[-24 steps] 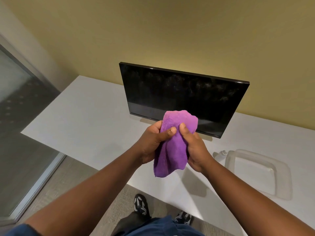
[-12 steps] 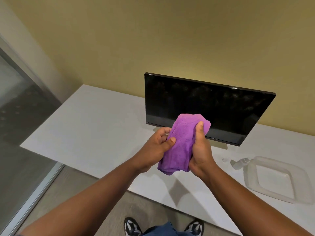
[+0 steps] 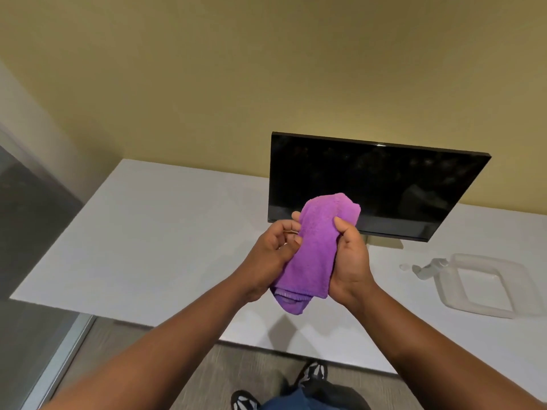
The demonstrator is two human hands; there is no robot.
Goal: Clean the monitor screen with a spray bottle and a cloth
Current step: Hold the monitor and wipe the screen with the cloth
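Observation:
A purple cloth (image 3: 316,247), folded into a long bundle, hangs between my two hands above the white table (image 3: 154,232). My right hand (image 3: 350,261) grips its right side with the thumb pressed on top. My left hand (image 3: 272,255) cups its left side, fingers curled behind the fold. Behind the cloth stands a black monitor (image 3: 379,182), its screen dark and facing me. A small clear spray bottle (image 3: 429,267) lies on its side on the table to the right, its small clear cap (image 3: 404,266) beside it.
A clear plastic tray (image 3: 485,309) lies at the right, touching the bottle. A yellow wall rises behind the monitor. A glass partition (image 3: 32,232) stands at the left. The table's front edge runs below my forearms, with my shoes (image 3: 313,372) on the floor.
The view has swung left, so the monitor, bottle and tray now sit further right. My hands have shifted their hold on the cloth, which is now folded shorter.

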